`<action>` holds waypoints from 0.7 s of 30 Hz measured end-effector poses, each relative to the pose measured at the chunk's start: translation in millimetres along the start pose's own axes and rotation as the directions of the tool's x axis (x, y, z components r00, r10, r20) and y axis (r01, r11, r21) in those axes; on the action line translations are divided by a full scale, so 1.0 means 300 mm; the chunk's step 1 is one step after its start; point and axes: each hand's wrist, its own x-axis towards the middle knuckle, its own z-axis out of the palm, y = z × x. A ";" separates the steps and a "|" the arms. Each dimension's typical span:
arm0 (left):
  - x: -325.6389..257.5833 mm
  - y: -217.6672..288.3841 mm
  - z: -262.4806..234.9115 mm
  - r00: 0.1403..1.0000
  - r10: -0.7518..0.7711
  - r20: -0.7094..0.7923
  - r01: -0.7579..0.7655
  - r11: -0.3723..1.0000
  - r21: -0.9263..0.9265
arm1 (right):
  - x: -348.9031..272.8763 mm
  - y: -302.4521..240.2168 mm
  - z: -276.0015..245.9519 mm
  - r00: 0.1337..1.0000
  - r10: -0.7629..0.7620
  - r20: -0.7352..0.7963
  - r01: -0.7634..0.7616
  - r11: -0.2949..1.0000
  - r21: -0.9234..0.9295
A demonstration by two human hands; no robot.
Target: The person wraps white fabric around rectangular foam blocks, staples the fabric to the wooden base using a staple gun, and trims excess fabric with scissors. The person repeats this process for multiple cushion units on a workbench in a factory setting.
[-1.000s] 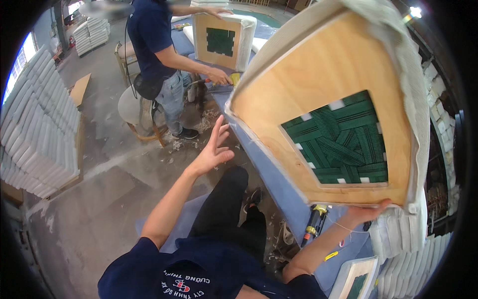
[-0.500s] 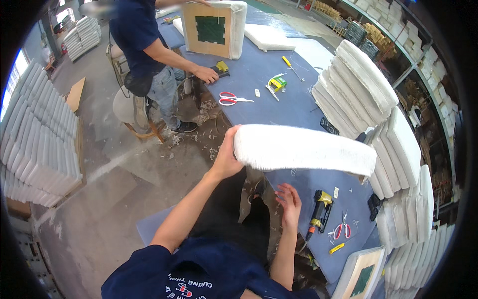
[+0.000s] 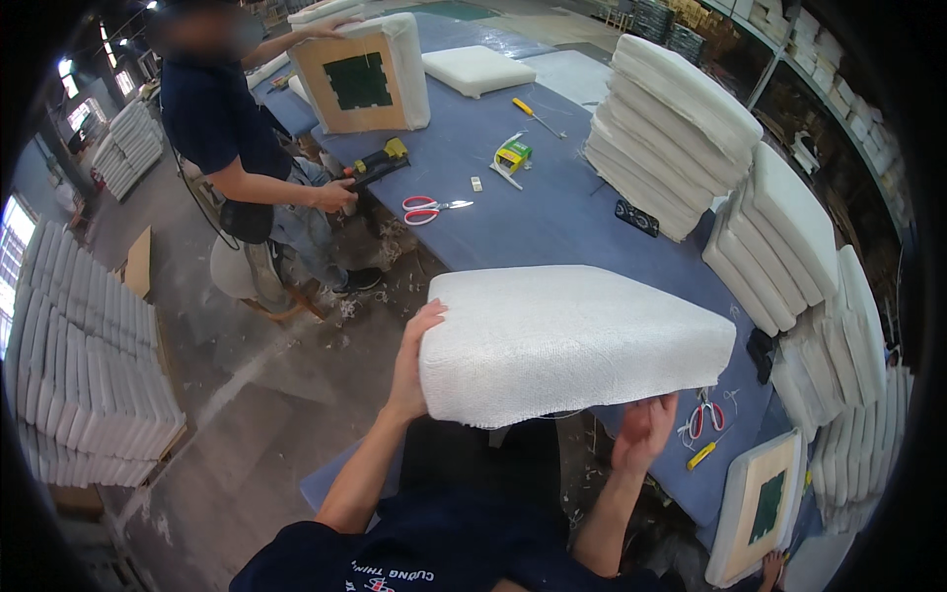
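Note:
A white fabric-covered seat cushion (image 3: 577, 340) is held up over the near edge of the blue table, its broad white side facing me. My left hand (image 3: 412, 365) grips its left end, thumb on the near face and the other fingers partly hidden behind. Under its lower right edge is my right hand (image 3: 646, 432), fingers bent up against the rim and their tips partly hidden. Loose threads hang along the lower edge. Right of this hand lie red-handled snips (image 3: 702, 419) and a yellow-handled tool (image 3: 702, 455).
Stacked white cushions (image 3: 671, 138) line the table's right side. On the blue table (image 3: 552, 222) lie scissors (image 3: 434, 209), a tape measure (image 3: 513, 155), a screwdriver (image 3: 538, 116) and a phone (image 3: 637, 218). A co-worker (image 3: 217, 118) holds a staple gun (image 3: 380, 163). Another person's hand (image 3: 772, 570) touches a wood-backed cushion (image 3: 755, 508).
The cushion has tilted, showing more of its broad side, and come nearer me. My right hand has risen to its lower edge. The co-worker has pulled the staple gun toward the table edge.

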 end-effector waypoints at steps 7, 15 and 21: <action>0.008 0.040 -0.101 0.970 -0.242 -0.039 0.242 0.970 0.011 | 0.011 -0.093 0.018 0.962 -0.025 0.273 0.015 0.999 0.038; 0.035 0.044 -0.093 0.959 -0.275 -0.063 0.271 0.961 -0.058 | 0.028 -0.012 0.007 0.975 -0.062 0.215 0.026 0.986 0.165; 0.021 0.072 -0.098 0.982 -0.173 -0.073 0.175 0.984 0.015 | 0.022 -0.024 0.032 1.000 0.006 0.013 -0.008 0.984 0.176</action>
